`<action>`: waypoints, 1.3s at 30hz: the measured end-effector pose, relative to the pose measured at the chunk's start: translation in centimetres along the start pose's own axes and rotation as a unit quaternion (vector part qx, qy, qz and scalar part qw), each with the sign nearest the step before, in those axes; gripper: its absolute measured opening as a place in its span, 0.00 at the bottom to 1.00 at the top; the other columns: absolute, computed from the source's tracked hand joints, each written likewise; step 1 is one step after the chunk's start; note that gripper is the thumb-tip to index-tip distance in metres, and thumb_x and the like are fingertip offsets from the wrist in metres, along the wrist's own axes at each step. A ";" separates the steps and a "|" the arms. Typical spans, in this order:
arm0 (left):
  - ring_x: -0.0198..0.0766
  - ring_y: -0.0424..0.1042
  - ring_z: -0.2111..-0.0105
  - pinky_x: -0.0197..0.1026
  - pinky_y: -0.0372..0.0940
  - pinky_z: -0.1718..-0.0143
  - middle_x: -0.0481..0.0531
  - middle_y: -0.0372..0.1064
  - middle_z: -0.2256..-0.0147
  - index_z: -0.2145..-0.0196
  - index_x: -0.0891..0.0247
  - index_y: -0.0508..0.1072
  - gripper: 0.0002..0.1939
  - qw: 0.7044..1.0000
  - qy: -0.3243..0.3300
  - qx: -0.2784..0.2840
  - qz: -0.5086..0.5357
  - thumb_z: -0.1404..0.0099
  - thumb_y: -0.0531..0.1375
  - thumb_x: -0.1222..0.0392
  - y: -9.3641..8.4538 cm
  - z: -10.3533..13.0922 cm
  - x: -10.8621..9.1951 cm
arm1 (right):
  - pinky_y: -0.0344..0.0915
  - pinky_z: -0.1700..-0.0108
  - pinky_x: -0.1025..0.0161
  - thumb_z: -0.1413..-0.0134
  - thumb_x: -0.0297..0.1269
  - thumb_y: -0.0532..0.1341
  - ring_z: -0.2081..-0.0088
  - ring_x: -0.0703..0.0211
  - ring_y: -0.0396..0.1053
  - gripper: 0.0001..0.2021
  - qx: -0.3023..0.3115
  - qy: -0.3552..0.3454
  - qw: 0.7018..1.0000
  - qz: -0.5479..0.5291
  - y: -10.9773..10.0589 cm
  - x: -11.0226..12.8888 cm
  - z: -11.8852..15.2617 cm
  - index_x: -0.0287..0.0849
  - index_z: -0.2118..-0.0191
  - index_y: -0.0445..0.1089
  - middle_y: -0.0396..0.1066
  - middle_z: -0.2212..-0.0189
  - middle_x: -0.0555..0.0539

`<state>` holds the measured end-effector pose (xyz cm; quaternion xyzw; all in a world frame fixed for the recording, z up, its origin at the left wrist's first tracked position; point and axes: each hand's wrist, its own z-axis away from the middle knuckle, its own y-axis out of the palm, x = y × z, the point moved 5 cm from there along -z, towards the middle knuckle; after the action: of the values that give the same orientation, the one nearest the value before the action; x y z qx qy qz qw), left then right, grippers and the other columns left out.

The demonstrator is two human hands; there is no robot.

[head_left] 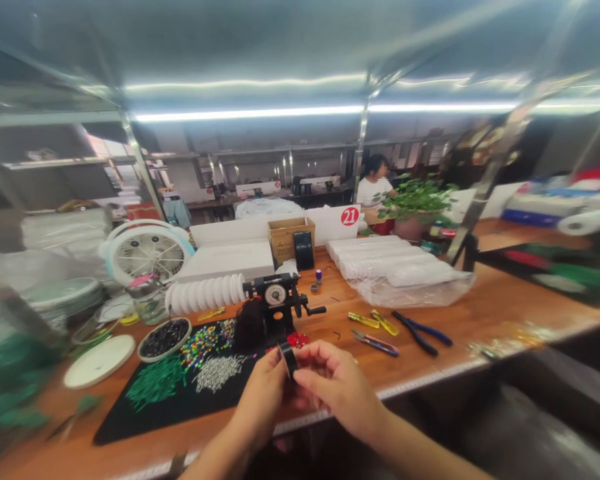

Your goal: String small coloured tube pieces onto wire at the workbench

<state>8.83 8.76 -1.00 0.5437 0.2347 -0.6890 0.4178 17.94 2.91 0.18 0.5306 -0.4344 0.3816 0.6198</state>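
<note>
Near the front edge of the wooden table (pixel 330 390), my left hand (pixel 264 390) is closed on a small black ring-shaped object (pixel 288 360). My right hand (pixel 337 381) has its thumb and fingers bent at the right side of the same object, pinching it. Just behind the hands stands a black hand-cranked winding device (pixel 276 297) with a round dial, and a row of white spools (pixel 207 293) extends to its left. A black mat (pixel 125 427) bears green strips (pixel 155 381), silver pieces (pixel 218 373) and multicoloured beads (pixel 200 345).
Pliers (pixel 420 332), cutters (pixel 376 343) and yellow-handled tools (pixel 364 320) lie at the right. Wrapped white spools (pixel 395 267), a phone (pixel 303 251) and a fan (pixel 150 255) stand farther back. A bowl of black pieces (pixel 165 339) is at the left. A person (pixel 375 183) sits beyond.
</note>
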 end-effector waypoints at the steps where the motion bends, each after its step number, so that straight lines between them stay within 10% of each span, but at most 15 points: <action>1: 0.34 0.68 0.82 0.34 0.61 0.80 0.52 0.71 0.76 0.60 0.67 0.71 0.18 1.000 -0.012 0.007 0.009 0.45 0.62 0.53 0.3 0.2 0.0 | 0.58 0.80 0.77 0.58 0.42 0.67 0.81 0.75 0.62 0.18 -0.001 -0.001 1.000 0.009 0.0 -0.1 0.0 0.36 0.62 0.68 0.66 0.79 0.54; 7: 0.35 0.69 0.81 0.33 0.59 0.81 0.57 0.71 0.77 0.61 0.70 0.72 0.16 0.998 -0.067 0.019 -0.002 0.44 0.59 0.55 0.5 0.6 0.2 | 0.63 0.78 0.74 0.59 0.42 0.67 0.80 0.74 0.62 0.19 0.010 0.009 1.000 -0.021 0.0 -0.4 -0.1 0.36 0.61 0.68 0.67 0.77 0.53; 13: 0.35 0.72 0.74 0.35 0.66 0.72 0.53 0.74 0.68 0.59 0.65 0.72 0.18 0.995 0.084 -0.031 -0.050 0.46 0.64 0.54 -1.1 -0.4 -0.7 | 0.51 0.85 0.77 0.61 0.43 0.68 0.87 0.79 0.54 0.21 -0.021 0.026 0.999 -0.043 -0.3 0.0 -0.3 0.35 0.62 0.69 0.64 0.82 0.55; 19: 0.34 0.68 0.83 0.34 0.60 0.82 0.55 0.73 0.73 0.56 0.67 0.69 0.20 1.000 0.001 0.011 0.017 0.44 0.61 0.54 0.1 0.2 0.2 | 0.69 0.73 0.71 0.61 0.40 0.68 0.72 0.68 0.70 0.24 -0.010 0.014 0.998 -0.059 0.1 -0.4 -0.3 0.36 0.56 0.67 0.72 0.63 0.44; 26: 0.40 0.71 0.81 0.35 0.60 0.81 0.57 0.71 0.79 0.59 0.70 0.71 0.18 0.997 -0.069 0.035 -0.031 0.43 0.57 0.55 0.3 0.8 0.5 | 0.57 0.82 0.77 0.57 0.39 0.66 0.84 0.78 0.60 0.20 0.004 0.004 1.000 -0.013 -0.1 -0.2 -0.2 0.35 0.57 0.69 0.72 0.70 0.48; 31: 0.38 0.73 0.71 0.35 0.64 0.72 0.54 0.74 0.71 0.63 0.66 0.73 0.14 0.994 0.074 -0.038 -0.067 0.50 0.63 0.60 -1.1 -0.1 -0.6 | 0.50 0.86 0.77 0.57 0.43 0.66 0.88 0.77 0.54 0.21 -0.005 0.023 0.999 -0.027 -0.3 -0.2 -0.4 0.34 0.58 0.69 0.66 0.82 0.54; 39: 0.39 0.70 0.81 0.36 0.60 0.81 0.53 0.71 0.78 0.56 0.66 0.69 0.21 0.998 -0.057 0.018 0.025 0.49 0.63 0.58 0.5 0.8 0.5 | 0.53 0.83 0.77 0.58 0.42 0.66 0.83 0.77 0.59 0.23 0.015 0.027 0.999 -0.038 0.3 -0.5 -0.1 0.34 0.56 0.68 0.72 0.71 0.48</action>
<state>8.76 7.70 -1.15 0.5171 0.1842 -0.7120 0.4378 17.48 3.07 -0.16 0.5457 -0.3912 0.3780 0.6374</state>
